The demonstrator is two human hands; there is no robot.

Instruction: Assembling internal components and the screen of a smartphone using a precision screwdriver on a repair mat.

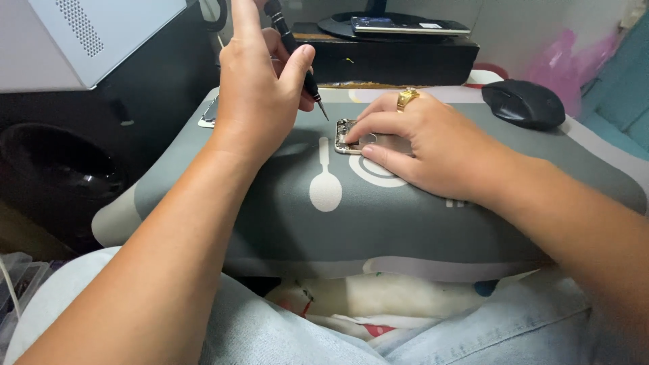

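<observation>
My left hand point(260, 88) grips a slim black screwdriver point(297, 57), its tip pointing down toward a small opened phone body point(345, 135) with a metal frame. My right hand point(419, 145), with a gold ring on one finger, lies flat over that phone body and pins it to a grey mat point(338, 216) with white spoon and plate shapes. The screwdriver tip hovers just left of and above the phone's top corner. Most of the phone is hidden under my right fingers.
A black computer mouse point(524, 103) sits at the mat's far right. A black box point(392, 57) with a flat device on top stands behind. A white perforated case point(88, 34) and a dark speaker point(61, 169) are at left. A small part point(208, 116) lies on the mat's left edge.
</observation>
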